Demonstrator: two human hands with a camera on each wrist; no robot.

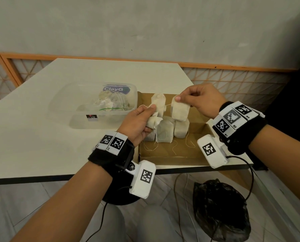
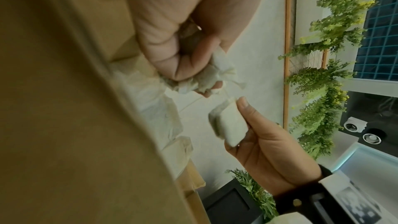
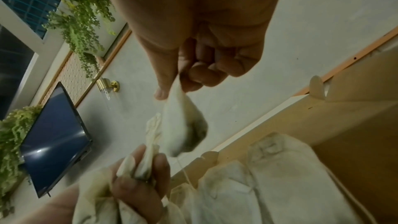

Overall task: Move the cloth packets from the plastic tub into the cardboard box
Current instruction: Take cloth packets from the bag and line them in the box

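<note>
Both hands hover over the open cardboard box [image 1: 194,151]. My left hand [image 1: 138,121] grips a bunch of off-white cloth packets [image 1: 157,109] [image 2: 204,81] by their tops. My right hand [image 1: 196,100] pinches one packet [image 1: 179,110] [image 3: 183,125] by its upper corner between thumb and forefinger. A thin string runs between the two held packets. Several more packets [image 1: 165,131] [image 3: 269,168] stand in a row inside the box. The clear plastic tub [image 1: 93,105], left of the box, holds a few packets and tangled strings.
The tub and box sit on a white table [image 1: 32,137] whose near edge lies just below my wrists. A black plastic bag [image 1: 220,210] lies on the floor at the right. Cables hang from my wrist cameras. A grey wall stands behind the table.
</note>
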